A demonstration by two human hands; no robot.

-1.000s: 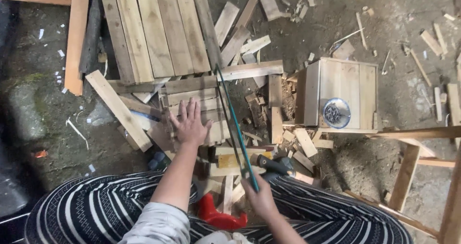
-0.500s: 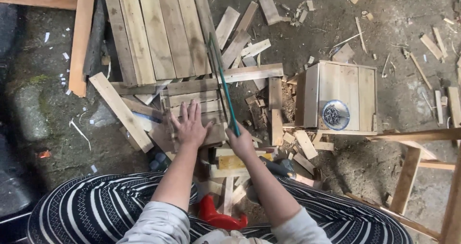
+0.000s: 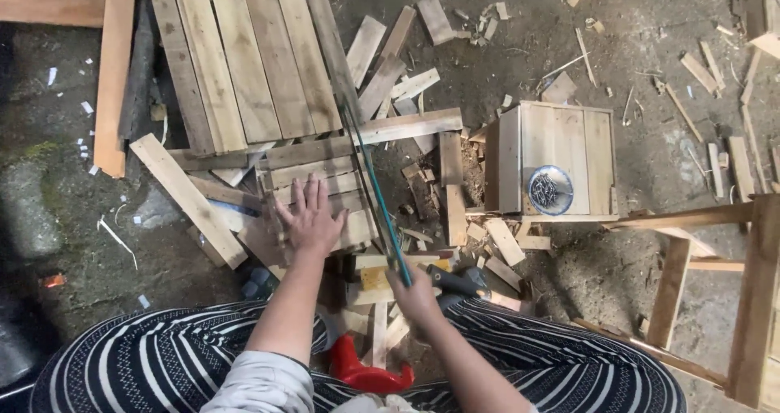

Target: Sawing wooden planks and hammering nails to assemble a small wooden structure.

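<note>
My left hand (image 3: 311, 218) lies flat, fingers spread, on a small slatted wooden panel (image 3: 313, 187) on the floor, while my right hand (image 3: 416, 293), nearer me, grips a green-bladed handsaw (image 3: 375, 193) whose long axis runs away from me along the panel's right edge.

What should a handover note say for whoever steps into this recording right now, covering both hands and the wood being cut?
Left hand: flat, fingers spread, pressing down on the small slatted wooden panel lying on the ground.
Right hand: gripping the handle of a long thin saw, whose blade runs along the panel's right edge.
Nearby: wooden box with a round tin of nails on top, larger pallet behind, offcuts all around.
Done: cannot tell how deep the cut is. Left: panel not visibly cut through.
</note>
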